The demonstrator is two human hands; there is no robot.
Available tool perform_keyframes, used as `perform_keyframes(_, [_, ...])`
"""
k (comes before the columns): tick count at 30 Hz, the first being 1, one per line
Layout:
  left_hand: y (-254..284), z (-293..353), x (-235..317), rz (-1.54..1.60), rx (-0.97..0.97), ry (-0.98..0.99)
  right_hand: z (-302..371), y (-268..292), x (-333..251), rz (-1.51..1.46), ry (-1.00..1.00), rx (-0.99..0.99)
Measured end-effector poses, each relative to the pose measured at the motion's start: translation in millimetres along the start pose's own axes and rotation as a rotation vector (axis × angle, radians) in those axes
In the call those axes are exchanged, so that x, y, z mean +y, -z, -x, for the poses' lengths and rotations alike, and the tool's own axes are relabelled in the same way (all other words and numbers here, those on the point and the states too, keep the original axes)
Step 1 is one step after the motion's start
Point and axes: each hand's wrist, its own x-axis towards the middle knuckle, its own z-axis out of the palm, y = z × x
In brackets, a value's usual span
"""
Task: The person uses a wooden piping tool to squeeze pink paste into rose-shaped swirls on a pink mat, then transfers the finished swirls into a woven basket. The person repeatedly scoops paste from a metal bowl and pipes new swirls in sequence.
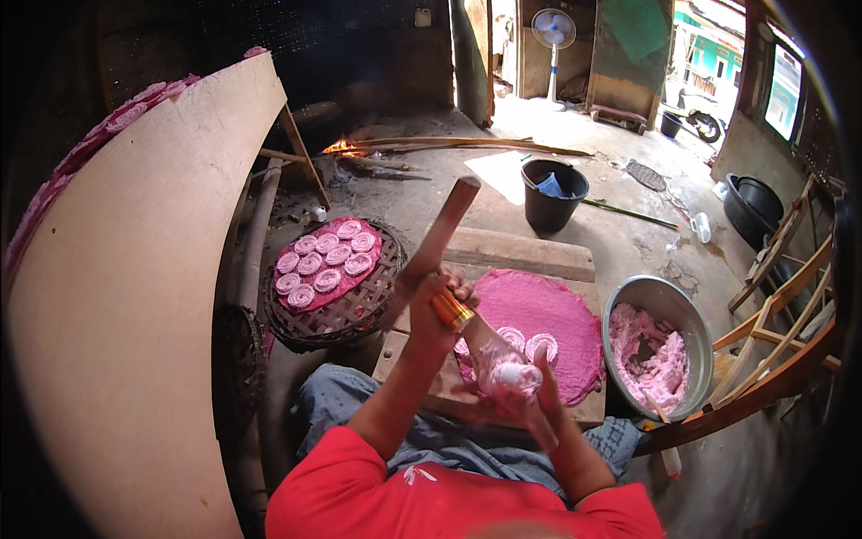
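Note:
My left hand point(434, 314) is closed around a gold-and-red banded cylinder beside a long wooden bar point(449, 216), which slants up and away. From the cylinder, a pale shaft point(480, 334) runs down to a white tube point(518, 377) smeared with pink dough. My right hand point(548, 391), partly blurred, is closed around that tube's right side. Beneath the tool lies a round pink sheet point(548, 310) on a wooden board point(525, 247). A few pale pink ridged coils point(541, 347) sit on the sheet; the tool hides part of them.
At left, a woven basket point(382, 301) bears several pink coils point(310, 263) on a pink sheet. A grey basin point(698, 346) at right contains pink dough point(646, 359). Farther off are a black bucket point(554, 208), a fire point(339, 146) and a fan point(553, 54). A large pale panel point(135, 296) borders the left.

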Motion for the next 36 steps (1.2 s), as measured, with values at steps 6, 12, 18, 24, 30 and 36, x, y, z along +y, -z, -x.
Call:
perform_keyframes(6, [31,20,22,-1.231,0.633,-0.112,15,-8,1,-0.407,0.044,-0.219])
perform_keyframes(12, [6,53,27,-1.964,-0.177,-0.308,35,-28,-37,0.686,0.625,0.298])
perform_keyframes(18, [-30,56,28,-2.092,-0.376,0.178,35,-72,-62,1.848,0.762,0.016])
perform_keyframes(24, [-34,71,14,-1.816,-0.576,0.300,36,-67,-62,1.824,0.623,-0.074])
perform_keyframes(30, [-32,79,4,-1.851,-0.498,0.664,42,-51,-45,1.775,0.477,0.089])
perform_keyframes(36, [-14,92,-21,-1.573,-0.517,0.526,37,-52,-25,1.834,0.515,0.024])
